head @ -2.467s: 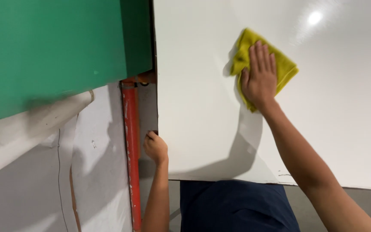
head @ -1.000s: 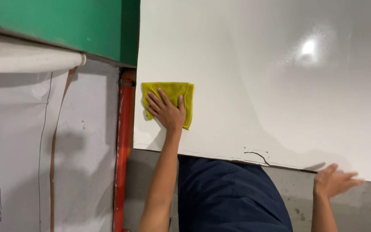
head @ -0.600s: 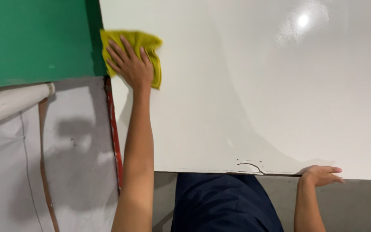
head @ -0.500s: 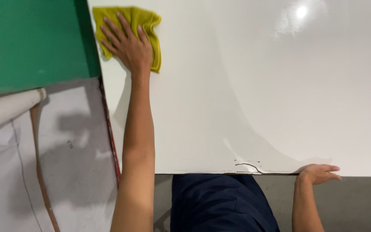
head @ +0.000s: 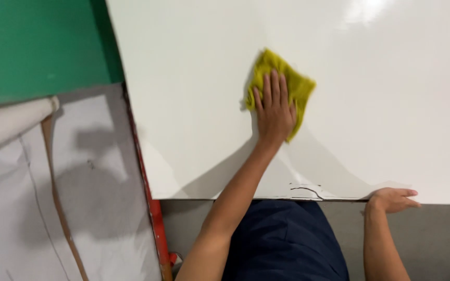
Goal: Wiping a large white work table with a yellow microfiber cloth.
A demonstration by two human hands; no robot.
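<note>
A yellow cloth is shown pressed flat against a large white glossy panel by the left hand. The fingers are extended and slightly spread, the palm bearing on the lower half of the cloth, so that nothing is gripped; the cloth is held only by pressure. It lies near the middle of the panel, well apart from the left edge.

The right hand is set on the near edge of the panel, fingers laid loosely over the rim and closed on nothing.

The cloth is judged to be soft, light and limp, apt to bunch or fold at its free corners. The panel surface appears smooth and slippery, so the cloth is best controlled by a flat palm over its centre rather than by pinching. A chipped, cracked patch is seen on the near edge between the two arms.

To the left stand a green wall panel, a red post and pale sheeting.
</note>
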